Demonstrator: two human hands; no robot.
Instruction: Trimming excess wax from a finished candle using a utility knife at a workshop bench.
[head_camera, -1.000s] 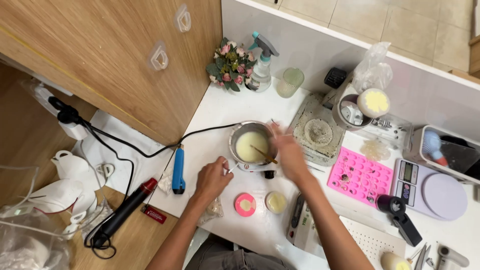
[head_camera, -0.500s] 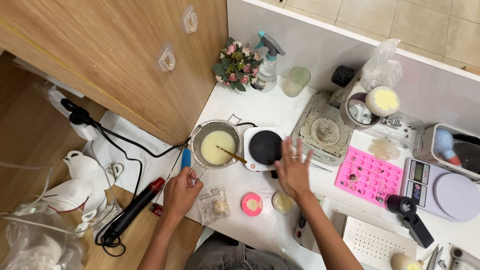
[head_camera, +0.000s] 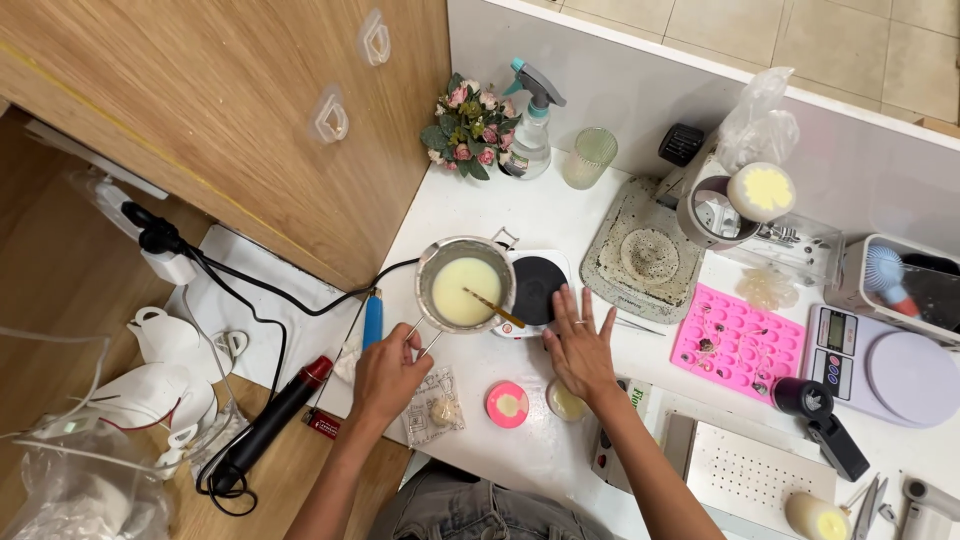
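My left hand (head_camera: 388, 375) grips the wire handle of a small metal pot (head_camera: 465, 286) filled with pale yellow liquid. A wooden stick (head_camera: 492, 307) rests in it. The pot hangs over the left edge of a small white hot plate (head_camera: 537, 280) with a black top. My right hand (head_camera: 578, 349) lies flat with fingers spread on the white counter, just in front of the hot plate. Under its heel sits a small round dish of pale wax (head_camera: 566, 402). A pink round mould (head_camera: 507, 404) with a pale centre lies to its left.
A pink silicone mould tray (head_camera: 742, 342), digital scale (head_camera: 885, 362), grey stone slab (head_camera: 646, 255), spray bottle (head_camera: 530, 130), glass cup (head_camera: 586, 157) and flower bunch (head_camera: 464, 128) fill the counter. A black heat gun (head_camera: 262, 426) and blue tool (head_camera: 373, 317) lie left, near cables.
The pot came off the hot plate to the left, then moved back right to overlap its edge. My right hand lowered flat onto the counter.
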